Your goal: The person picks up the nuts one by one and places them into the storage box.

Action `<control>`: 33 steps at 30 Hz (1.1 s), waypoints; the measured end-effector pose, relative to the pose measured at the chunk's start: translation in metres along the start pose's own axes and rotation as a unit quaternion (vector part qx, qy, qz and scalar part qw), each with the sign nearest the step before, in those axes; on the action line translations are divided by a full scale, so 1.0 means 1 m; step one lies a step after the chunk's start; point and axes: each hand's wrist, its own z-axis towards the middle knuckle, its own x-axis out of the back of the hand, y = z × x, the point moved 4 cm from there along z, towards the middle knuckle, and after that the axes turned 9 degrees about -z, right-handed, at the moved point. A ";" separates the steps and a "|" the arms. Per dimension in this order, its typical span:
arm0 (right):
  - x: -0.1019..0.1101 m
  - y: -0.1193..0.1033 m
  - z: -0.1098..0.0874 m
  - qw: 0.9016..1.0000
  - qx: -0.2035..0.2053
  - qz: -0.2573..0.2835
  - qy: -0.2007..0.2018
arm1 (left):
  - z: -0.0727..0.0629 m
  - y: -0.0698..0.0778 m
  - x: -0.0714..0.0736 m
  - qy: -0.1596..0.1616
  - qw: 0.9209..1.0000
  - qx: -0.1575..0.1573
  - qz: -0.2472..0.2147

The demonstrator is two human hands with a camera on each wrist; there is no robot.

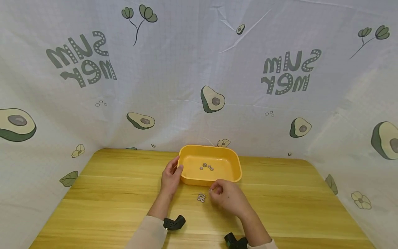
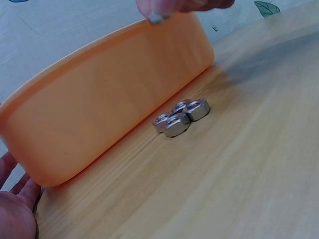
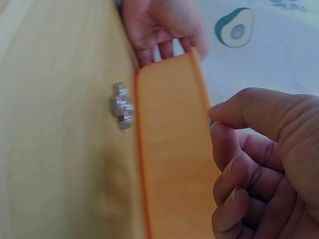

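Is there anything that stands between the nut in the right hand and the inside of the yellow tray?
Only the yellow tray's near wall seems to stand between the nut pinched in the right hand and the inside. The left hand is at the tray's left end, off that path.

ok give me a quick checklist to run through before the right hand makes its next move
1. Nut pinched by the right hand: ok
2. Held nut over the yellow bin: not ok, short of the near wall
3. Left hand touching the bin: ok, at its left end
4. Bin upright on the table: ok
5. Loose nuts in the bin: not ok, four lie on the table
6. Grip firmness: cannot tell
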 end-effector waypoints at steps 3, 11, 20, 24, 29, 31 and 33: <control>0.007 -0.004 -0.002 1.000 -0.004 0.003 0.009 | 0.000 0.000 0.000 -0.001 1.000 0.001 -0.001; 0.021 -0.011 -0.007 0.999 -0.006 -0.002 0.034 | -0.002 0.003 0.001 -0.003 1.000 0.000 -0.003; 0.027 -0.011 -0.007 0.999 -0.012 -0.009 0.047 | -0.001 0.002 0.002 -0.003 1.000 -0.002 -0.002; 0.029 -0.011 -0.004 0.999 -0.011 -0.011 0.049 | -0.001 0.001 0.001 -0.006 1.000 -0.004 0.001; 0.033 -0.009 0.001 0.998 -0.013 -0.020 0.053 | -0.001 0.001 0.001 -0.008 1.000 -0.004 -0.002; 0.035 -0.008 0.003 0.998 -0.015 -0.026 0.056 | -0.001 0.002 0.000 -0.008 1.000 -0.005 -0.003; 0.036 -0.007 0.006 0.998 -0.014 -0.032 0.059 | -0.002 0.003 0.000 -0.007 1.000 -0.004 -0.004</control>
